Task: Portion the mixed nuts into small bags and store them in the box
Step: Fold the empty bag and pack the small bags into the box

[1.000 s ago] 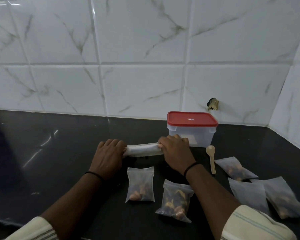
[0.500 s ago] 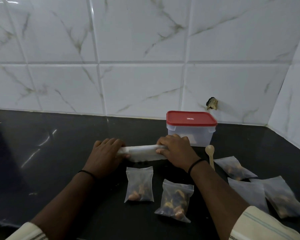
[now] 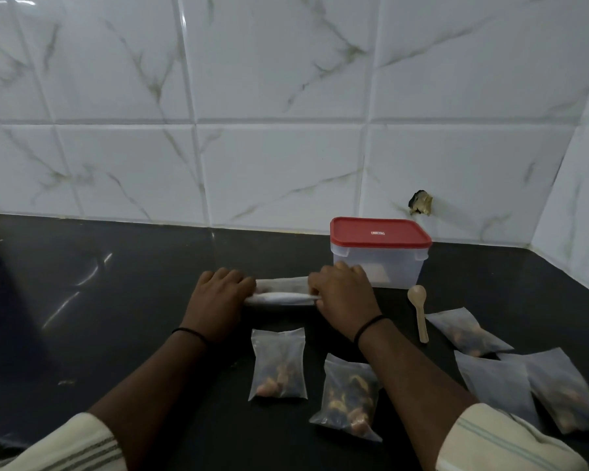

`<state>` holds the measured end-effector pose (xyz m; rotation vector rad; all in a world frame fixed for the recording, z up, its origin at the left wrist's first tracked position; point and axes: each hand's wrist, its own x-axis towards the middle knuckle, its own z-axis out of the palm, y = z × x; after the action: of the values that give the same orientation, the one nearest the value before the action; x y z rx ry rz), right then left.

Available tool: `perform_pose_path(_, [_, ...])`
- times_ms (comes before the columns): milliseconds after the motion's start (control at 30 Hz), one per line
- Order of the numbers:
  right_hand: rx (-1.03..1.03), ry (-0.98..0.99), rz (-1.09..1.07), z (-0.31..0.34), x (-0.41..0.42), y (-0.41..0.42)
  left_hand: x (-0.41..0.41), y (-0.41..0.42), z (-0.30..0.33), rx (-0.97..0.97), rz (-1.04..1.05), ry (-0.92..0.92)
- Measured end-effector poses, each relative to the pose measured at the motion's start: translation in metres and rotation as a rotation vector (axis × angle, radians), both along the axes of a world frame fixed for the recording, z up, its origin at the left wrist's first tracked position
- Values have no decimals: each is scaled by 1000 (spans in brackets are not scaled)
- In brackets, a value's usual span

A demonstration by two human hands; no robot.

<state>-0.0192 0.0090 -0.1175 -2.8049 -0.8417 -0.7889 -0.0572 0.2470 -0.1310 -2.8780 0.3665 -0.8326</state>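
Observation:
A rolled plastic bag (image 3: 281, 295) lies on the black counter (image 3: 133, 300). My left hand (image 3: 218, 297) grips its left end and my right hand (image 3: 342, 294) grips its right end. Behind my right hand stands a clear plastic box (image 3: 398, 270) with its red lid (image 3: 380, 234) on. Two small bags of nuts lie nearer me: one (image 3: 278, 363) flat and upright, another (image 3: 349, 397) to its right. Three more small bags lie at the right: one (image 3: 466, 333) by the spoon, one (image 3: 493, 379) that looks empty, one (image 3: 565, 389) at the edge.
A small wooden spoon (image 3: 419, 311) lies right of my right hand, bowl toward the box. White marble-look tiles (image 3: 286, 130) form the back wall and turn a corner at the right. A chipped hole (image 3: 420, 202) marks the tile above the box.
Both hands have turned the roll of plastic a little on the spot, so a fold line now shows along it. The small bags, spoon and box have not moved.

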Motion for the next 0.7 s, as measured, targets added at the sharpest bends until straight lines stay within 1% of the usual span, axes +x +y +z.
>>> perform_pose_path(67, [-13, 90, -3, 1, -1, -3, -2, -2, 2, -55, -14, 69])
perform_pose_path(133, [-9, 160, -1, 5, -2, -7, -5, -2, 3, -179, -56, 80])
perform_pose_path(200, [-5, 228, 10, 8, -1, -11, -10, 1, 6, -265, -35, 144])
perform_pose_path(267, [19, 290, 23, 9, 0, -15, -13, 4, 7, -314, -24, 204])
perform_pose_path(367, [81, 364, 33, 7, 1, -18, -17, 7, 6, -440, -57, 246])
perform_pose_path(500, [114, 382, -16, 3, 2, -19, -15, 6, 1, -426, -62, 196])
perform_pose_path(600, [142, 365, -94, 1, 2, -15, -12, 2, 0, -414, -6, 158])
perform_pose_path(700, [159, 375, -153, 0, 3, -11, -6, -2, 0, -442, 71, 187])
